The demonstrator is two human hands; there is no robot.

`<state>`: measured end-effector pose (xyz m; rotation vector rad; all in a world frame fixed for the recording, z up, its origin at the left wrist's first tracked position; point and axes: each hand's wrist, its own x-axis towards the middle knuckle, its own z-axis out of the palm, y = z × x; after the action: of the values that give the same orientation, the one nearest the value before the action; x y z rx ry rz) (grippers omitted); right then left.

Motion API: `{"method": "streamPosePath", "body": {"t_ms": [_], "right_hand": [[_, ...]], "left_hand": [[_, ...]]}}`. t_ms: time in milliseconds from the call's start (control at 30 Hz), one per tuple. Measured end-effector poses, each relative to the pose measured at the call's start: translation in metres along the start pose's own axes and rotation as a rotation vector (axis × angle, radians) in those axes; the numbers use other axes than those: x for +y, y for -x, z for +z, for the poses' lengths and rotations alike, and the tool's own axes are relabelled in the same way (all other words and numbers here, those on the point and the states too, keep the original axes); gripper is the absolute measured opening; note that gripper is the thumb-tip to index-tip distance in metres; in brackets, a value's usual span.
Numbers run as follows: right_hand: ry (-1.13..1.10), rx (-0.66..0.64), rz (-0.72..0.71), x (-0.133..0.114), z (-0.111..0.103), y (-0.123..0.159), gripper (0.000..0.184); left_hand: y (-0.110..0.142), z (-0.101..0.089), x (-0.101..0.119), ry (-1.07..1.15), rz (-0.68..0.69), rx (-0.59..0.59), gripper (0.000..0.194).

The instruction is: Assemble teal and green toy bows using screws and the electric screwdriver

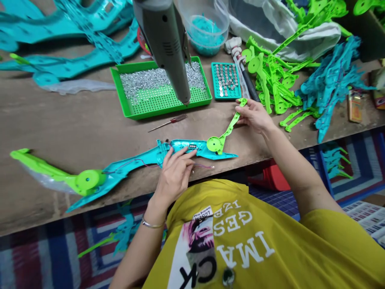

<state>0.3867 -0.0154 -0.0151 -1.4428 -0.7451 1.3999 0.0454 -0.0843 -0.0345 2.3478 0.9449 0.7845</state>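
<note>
A long turquoise plastic frame point(135, 159) lies along the table's near edge. My left hand point(177, 170) rests on its right half, fingers stretched out over the plastic beside a small dark metal part point(193, 147). A thin wire point(204, 166) with a bare end pokes out past these fingers. My right hand point(256, 116) pinches the upper end of a slim green plastic arm point(231, 127). The round disc point(213, 143) at the arm's lower end sits over the frame's right part. On the frame's left end is another green arm point(48, 168) with a round hub point(89, 180).
A screwdriver point(168, 122) lies beyond the frame. Behind it are a green tray point(168, 109) of screws and a turquoise tray point(225, 97) of small metal discs. A grey power tool point(168, 48) hangs overhead. Green parts point(272, 80) and turquoise parts point(327, 84) are heaped at right.
</note>
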Motion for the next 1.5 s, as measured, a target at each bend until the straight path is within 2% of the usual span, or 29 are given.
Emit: {"method": "streamPosePath", "body": {"t_ms": [200, 467, 700, 967, 1233, 1500], "right_hand": [[0.057, -0.032, 0.053, -0.003, -0.001, -0.006, 0.056], [0.104, 0.025, 0.036, -0.003, -0.008, -0.008, 0.042], [0.091, 0.041, 0.007, -0.002, -0.009, 0.0, 0.051], [0.12, 0.159, 0.053, 0.005, -0.017, 0.014, 0.045], [0.14, 0.147, 0.044, 0.013, 0.0, 0.019, 0.046], [0.179, 0.146, 0.021, 0.004, -0.006, 0.016, 0.043]], "left_hand": [[0.002, -0.003, -0.002, 0.01, -0.02, -0.013, 0.015], [0.002, -0.002, -0.002, 0.025, -0.041, -0.014, 0.016], [0.004, -0.002, -0.004, 0.006, -0.043, -0.005, 0.012], [0.005, -0.003, -0.005, -0.003, -0.015, -0.007, 0.014], [0.008, -0.005, -0.008, -0.015, 0.014, 0.023, 0.015], [0.008, -0.006, -0.009, -0.028, 0.039, 0.036, 0.014]]}}
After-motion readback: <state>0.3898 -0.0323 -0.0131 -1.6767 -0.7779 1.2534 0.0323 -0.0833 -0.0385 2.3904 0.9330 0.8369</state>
